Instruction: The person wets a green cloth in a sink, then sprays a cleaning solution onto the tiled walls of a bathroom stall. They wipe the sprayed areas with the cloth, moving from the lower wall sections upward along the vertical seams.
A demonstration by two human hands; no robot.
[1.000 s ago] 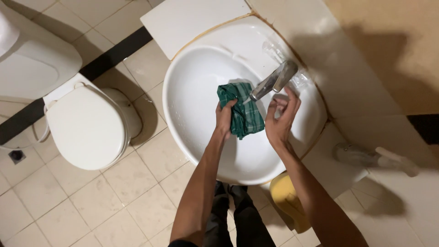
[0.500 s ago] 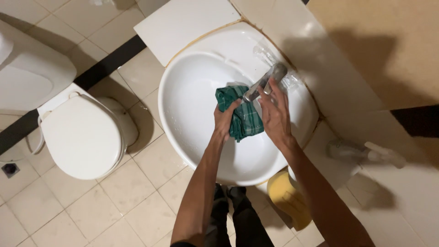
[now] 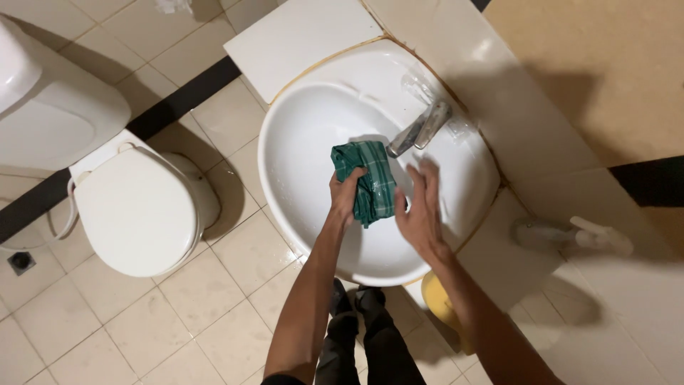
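The left hand was closed around a green checked cloth, its fingers wrapped over the lower left part of the bunched fabric; the cloth hung inside the white basin, just below the spout of the metal tap and close to touching it. The right hand was open, fingers spread and slightly blurred, palm facing the cloth; it sat just beside the cloth's right edge, and whether it touched the fabric could not be told. Both forearms reached up from the bottom edge over the basin's near rim.

The basin was set in a pale counter that ran along a tan wall; a white spray bottle lay on its side on the counter to the right, well apart from the hands. A yellow object showed under the basin's near edge, partly hidden by the right arm; what it was could not be told. To the left stood a white toilet with its lid down, on a floor of cream tiles crossed by a dark stripe. The person's dark trousers and shoes showed between the arms.
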